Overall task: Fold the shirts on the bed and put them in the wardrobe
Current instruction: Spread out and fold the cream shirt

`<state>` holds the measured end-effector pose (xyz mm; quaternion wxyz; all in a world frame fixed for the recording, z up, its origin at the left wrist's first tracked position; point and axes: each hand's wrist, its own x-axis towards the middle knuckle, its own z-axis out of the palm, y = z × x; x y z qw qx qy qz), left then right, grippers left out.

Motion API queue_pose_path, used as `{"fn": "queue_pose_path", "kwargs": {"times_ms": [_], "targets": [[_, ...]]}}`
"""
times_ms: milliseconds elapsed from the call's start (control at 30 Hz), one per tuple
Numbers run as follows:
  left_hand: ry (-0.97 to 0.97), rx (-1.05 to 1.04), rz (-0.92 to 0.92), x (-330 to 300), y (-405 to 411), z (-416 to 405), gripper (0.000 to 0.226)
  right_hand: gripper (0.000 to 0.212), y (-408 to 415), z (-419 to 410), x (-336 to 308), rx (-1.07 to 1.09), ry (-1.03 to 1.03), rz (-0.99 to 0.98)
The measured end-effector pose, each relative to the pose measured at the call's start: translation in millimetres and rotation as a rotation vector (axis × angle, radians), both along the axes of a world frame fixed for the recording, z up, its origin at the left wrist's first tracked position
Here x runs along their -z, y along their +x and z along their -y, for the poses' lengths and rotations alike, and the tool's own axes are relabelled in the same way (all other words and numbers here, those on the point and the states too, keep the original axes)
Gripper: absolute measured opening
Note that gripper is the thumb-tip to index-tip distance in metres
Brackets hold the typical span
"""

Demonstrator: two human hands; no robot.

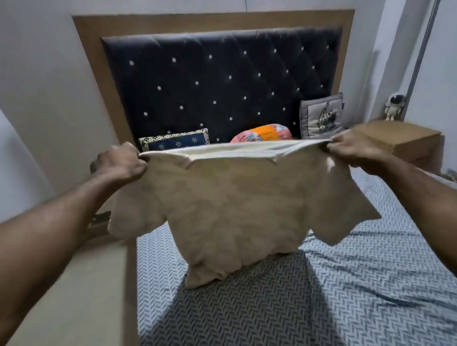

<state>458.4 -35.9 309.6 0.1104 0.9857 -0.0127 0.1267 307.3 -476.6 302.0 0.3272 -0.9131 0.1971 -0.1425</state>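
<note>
A beige short-sleeved shirt (234,211) hangs upside down in the air above the bed (368,284), stretched wide by its hem. My left hand (121,162) pinches the hem's left corner and my right hand (351,146) pinches the right corner. The sleeves dangle at both sides and the collar end touches the chevron-patterned sheet. No other shirt or wardrobe is in view.
A dark tufted headboard (224,82) stands at the far end. Against it lie a blue patterned pillow (174,141), a rolled orange and pink blanket (262,134) and a grey cushion (321,116). A wooden bedside table (402,138) with a small astronaut figure (393,106) stands at the right.
</note>
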Motion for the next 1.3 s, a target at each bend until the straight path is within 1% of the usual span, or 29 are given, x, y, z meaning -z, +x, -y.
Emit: {"fn": "queue_pose_path", "kwargs": {"times_ms": [33,100,133,167,200,233,267,333,400,467,500,567,633,667,700,800,900,1000,1067,1100,1167,1233,1267,1300], "targets": [[-0.074,-0.008,-0.112,18,5,-1,0.013,0.022,4,4,15,-0.033,0.063,-0.138],[-0.446,-0.024,-0.414,54,6,-1,0.020,0.021,9,6,45,-0.033,0.211,-0.355],[-0.629,-0.064,-0.567,71,6,1,0.020,0.019,15,5,60,0.000,0.312,-0.403],[-0.813,-0.117,-0.692,87,9,5,0.018,0.019,20,2,72,0.055,0.443,-0.391],[-1.002,-0.174,-0.769,97,11,11,0.017,0.020,28,-3,81,0.123,0.595,-0.341],[-1.181,-0.225,-0.786,106,17,17,0.017,0.020,37,-9,88,0.187,0.753,-0.267],[-1.337,-0.247,-0.755,109,27,24,0.017,0.021,45,-16,91,0.222,0.891,-0.182],[-1.546,-0.205,-0.648,102,52,38,0.021,0.023,70,-26,78,0.217,1.062,0.009],[-1.670,-0.116,-0.523,73,80,49,0.029,0.025,103,-34,48,0.213,1.116,0.188],[-1.734,-0.016,-0.395,28,102,59,0.035,0.028,132,-40,6,0.201,1.120,0.351],[-1.757,0.031,-0.335,5,113,62,0.038,0.029,143,-41,-17,0.186,1.112,0.426],[-1.780,0.124,-0.223,-55,108,69,0.042,0.034,160,-41,-62,0.175,1.063,0.571],[-1.764,0.239,-0.156,-100,94,71,0.032,0.041,169,-39,-98,0.142,1.037,0.694],[-1.729,0.285,-0.128,-113,89,70,0.024,0.043,170,-39,-110,0.124,1.021,0.735],[-1.699,0.314,-0.080,-128,84,67,0.022,0.043,170,-39,-121,0.103,1.018,0.771],[-1.755,0.363,0.045,-156,74,54,0.038,0.042,162,-41,-139,0.044,0.977,0.835],[-1.729,0.371,0.090,-166,57,39,0.026,0.050,146,-43,-137,-0.032,0.950,0.841],[-1.647,0.434,0.093,-151,25,30,0.021,0.054,121,-48,-115,-0.078,0.906,0.791],[-1.516,0.437,0.114,-122,3,20,0.019,0.055,98,-50,-87,-0.085,0.855,0.739],[-1.442,0.410,0.130,-105,-3,13,0.023,0.051,89,-48,-73,-0.080,0.848,0.717],[-1.284,0.337,0.144,-67,-21,2,0.039,0.038,67,-43,-34,-0.092,0.806,0.652],[-1.090,0.283,0.083,-20,-37,-10,0.052,0.026,46,-37,16,-0.076,0.675,0.531],[-1.009,0.269,0.036,1,-45,-15,0.053,0.024,37,-33,39,-0.059,0.630,0.477],[-0.937,0.258,-0.015,26,-56,-19,0.048,0.024,26,-32,64,-0.043,0.618,0.416]]}}
